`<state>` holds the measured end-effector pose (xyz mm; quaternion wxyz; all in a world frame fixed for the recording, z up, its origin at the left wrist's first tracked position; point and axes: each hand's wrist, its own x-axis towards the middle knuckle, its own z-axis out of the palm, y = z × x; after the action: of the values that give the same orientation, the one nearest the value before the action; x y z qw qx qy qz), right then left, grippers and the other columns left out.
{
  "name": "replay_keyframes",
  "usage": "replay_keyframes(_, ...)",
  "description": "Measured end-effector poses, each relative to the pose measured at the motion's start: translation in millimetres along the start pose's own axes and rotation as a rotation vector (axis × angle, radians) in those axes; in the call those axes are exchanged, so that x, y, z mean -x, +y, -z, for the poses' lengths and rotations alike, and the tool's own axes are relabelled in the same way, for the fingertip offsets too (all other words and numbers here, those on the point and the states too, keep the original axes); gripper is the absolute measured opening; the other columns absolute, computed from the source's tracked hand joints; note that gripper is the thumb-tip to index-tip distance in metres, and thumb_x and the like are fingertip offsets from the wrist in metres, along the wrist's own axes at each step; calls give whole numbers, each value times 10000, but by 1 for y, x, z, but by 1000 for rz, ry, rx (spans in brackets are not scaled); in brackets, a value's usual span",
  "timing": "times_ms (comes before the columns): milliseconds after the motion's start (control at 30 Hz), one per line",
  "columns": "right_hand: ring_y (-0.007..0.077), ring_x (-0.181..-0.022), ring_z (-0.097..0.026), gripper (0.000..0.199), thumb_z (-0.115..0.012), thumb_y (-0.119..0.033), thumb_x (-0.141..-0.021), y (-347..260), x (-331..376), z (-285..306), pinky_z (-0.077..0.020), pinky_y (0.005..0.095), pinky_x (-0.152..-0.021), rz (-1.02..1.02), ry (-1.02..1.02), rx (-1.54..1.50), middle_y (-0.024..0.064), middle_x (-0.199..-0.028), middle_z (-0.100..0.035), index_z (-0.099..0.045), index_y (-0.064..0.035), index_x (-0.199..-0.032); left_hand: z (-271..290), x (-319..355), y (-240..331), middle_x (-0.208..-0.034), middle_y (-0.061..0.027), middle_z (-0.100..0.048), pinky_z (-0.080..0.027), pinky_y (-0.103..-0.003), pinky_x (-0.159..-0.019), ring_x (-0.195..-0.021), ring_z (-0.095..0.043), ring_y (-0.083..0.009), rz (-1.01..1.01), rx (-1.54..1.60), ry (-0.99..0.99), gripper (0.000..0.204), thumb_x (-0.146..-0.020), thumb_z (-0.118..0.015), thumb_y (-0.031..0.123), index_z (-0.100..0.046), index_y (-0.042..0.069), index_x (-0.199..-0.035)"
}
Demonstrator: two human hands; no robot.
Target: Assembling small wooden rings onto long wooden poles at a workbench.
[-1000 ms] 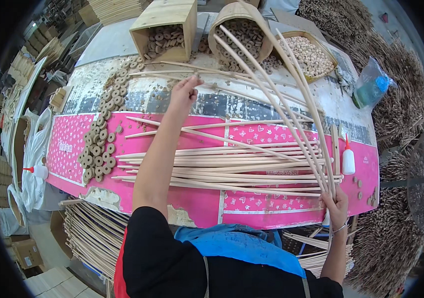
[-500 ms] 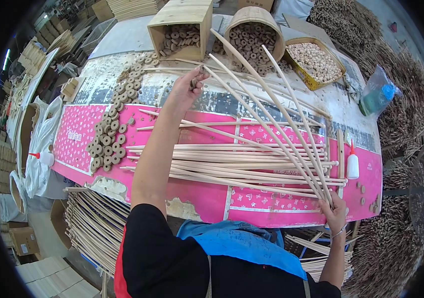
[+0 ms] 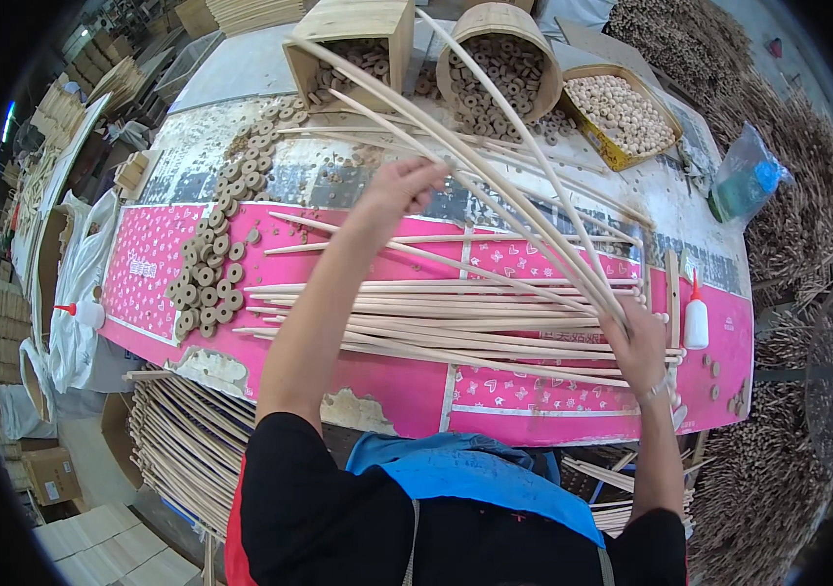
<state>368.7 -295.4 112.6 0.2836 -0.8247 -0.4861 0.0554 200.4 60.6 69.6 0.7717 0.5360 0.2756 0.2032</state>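
Note:
My right hand [image 3: 636, 347] is wrapped round the near ends of several long pale wooden sticks [image 3: 506, 168], which fan out up and to the left over the table. My left hand [image 3: 403, 189] has its fingers bent together close beside one of these sticks. Whatever is between its fingers is too small to make out. Beneath both hands, a row of similar sticks [image 3: 436, 320], some with small rounded ends at the right, lies across a pink patterned sheet [image 3: 377, 386]. Wooden rings [image 3: 207, 275] with centre holes are heaped left of my left forearm.
At the back are a square wooden box [image 3: 402, 49] and a round wooden tub [image 3: 552, 83] holding rings, and a yellow tray [image 3: 622, 156] of small wooden balls. A white glue bottle [image 3: 696, 324] stands at the right. Bundled sticks [image 3: 177, 430] lie below the table's left edge.
My right hand has moved up and away from the near edge, and the held sticks have swung left. My left hand has come down and to the right, nearer the sticks.

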Motion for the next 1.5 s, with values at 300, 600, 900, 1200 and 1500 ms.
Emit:
replay_keyframes(300,188,-599,-558,159,-672,-110,-881,8,-85,-10,-436,328,-565,191,228,-17,85,-749,-611,-677,-33,-1020,95,-2,-37,-958,-65,-641,-478,-213,-686,-844,-613,-133,-34,365,267,250,-923,-641,53,-606,1,-1166)
replay_keyframes(600,18,-544,-484,184,-597,-110,-959,22,13,24,-367,177,-477,-299,-232,-464,-5,-717,-601,-605,-22,-1120,119,-7,-32,-1176,-174,-675,-574,-233,-767,-967,-687,-204,-189,594,273,326,-972,-578,80,-566,-59,-1267)
replay_keyframes(900,55,-668,-599,163,-620,-58,-929,34,68,32,-475,198,-575,-373,-253,-508,16,-785,-634,-617,4,-1080,148,-11,-34,-1174,-158,-684,-459,-177,-535,-748,-605,-95,-210,650,187,289,-994,-566,149,-587,-9,-1235)
replay_keyframes(1200,72,-702,-623,171,-630,-52,-924,40,77,29,-511,208,-618,-363,-237,-540,29,-827,-648,-617,10,-1083,141,-9,-30,-1093,-113,-684,-539,-197,-667,-848,-652,-143,-266,586,236,283,-993,-577,108,-597,-33,-1238)
replay_keyframes(1500,72,-679,-613,166,-630,-48,-916,40,80,24,-489,214,-601,-374,-235,-520,25,-783,-649,-624,4,-1073,134,-14,-34,-1122,-181,-648,-582,-371,-960,-1062,-670,-307,-291,564,385,274,-1016,-513,66,-545,-80,-1246)
